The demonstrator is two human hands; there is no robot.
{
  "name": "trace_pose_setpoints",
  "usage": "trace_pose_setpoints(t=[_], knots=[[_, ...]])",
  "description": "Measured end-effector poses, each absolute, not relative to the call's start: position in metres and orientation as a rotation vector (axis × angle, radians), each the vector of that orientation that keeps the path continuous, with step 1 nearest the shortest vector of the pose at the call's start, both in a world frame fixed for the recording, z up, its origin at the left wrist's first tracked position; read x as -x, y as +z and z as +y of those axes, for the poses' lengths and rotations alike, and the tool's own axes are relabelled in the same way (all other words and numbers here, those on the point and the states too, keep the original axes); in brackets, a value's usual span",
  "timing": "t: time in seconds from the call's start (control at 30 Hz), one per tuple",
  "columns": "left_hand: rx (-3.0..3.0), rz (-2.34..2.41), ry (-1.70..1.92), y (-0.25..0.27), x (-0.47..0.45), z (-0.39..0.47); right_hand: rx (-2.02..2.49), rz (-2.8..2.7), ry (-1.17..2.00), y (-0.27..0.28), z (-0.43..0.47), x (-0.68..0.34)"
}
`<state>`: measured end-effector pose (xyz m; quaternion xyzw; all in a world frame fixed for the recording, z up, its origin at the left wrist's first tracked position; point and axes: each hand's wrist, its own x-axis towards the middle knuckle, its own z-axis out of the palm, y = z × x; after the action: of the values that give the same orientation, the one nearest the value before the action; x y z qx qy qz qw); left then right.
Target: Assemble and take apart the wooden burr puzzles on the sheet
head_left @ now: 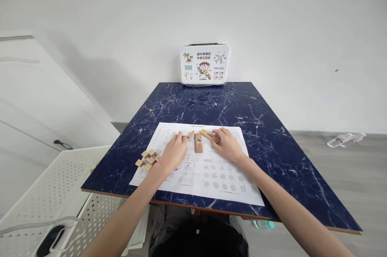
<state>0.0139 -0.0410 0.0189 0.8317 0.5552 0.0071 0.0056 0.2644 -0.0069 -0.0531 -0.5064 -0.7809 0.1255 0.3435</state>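
My left hand is closed on a small wooden puzzle piece, its tip sticking out past the fingers. On the right, my right hand has its fingers closed around the end of a notched wooden piece that lies at a slant. Between the hands, a flat wooden piece with a cut-out rests upright on the page. Left of my left wrist sits an interlocked cluster of wooden pieces, partly hidden by the forearm. All of these are on a printed instruction sheet.
The sheet lies on a dark blue marbled table. A white cartoon-printed case stands at the table's back edge against the wall. Left of the table is a white perforated rack. Plastic bottles lie on the floor at right.
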Motion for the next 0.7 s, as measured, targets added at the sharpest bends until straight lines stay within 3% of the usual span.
trace_pose_setpoints(t=[0.1, 0.3, 0.7], knots=[[-2.58, 1.736, 0.106, 0.014, -0.008, -0.039, 1.304, -2.038, 0.327, -0.054, -0.005, -0.265], [-2.189, 1.599, 0.621, 0.007, -0.001, -0.04, 1.296, -2.045, 0.296, -0.055, -0.005, -0.265], [-1.684, 1.273, 0.893, -0.005, -0.001, -0.054, 1.276, -2.064, 0.29, -0.054, -0.005, -0.264]])
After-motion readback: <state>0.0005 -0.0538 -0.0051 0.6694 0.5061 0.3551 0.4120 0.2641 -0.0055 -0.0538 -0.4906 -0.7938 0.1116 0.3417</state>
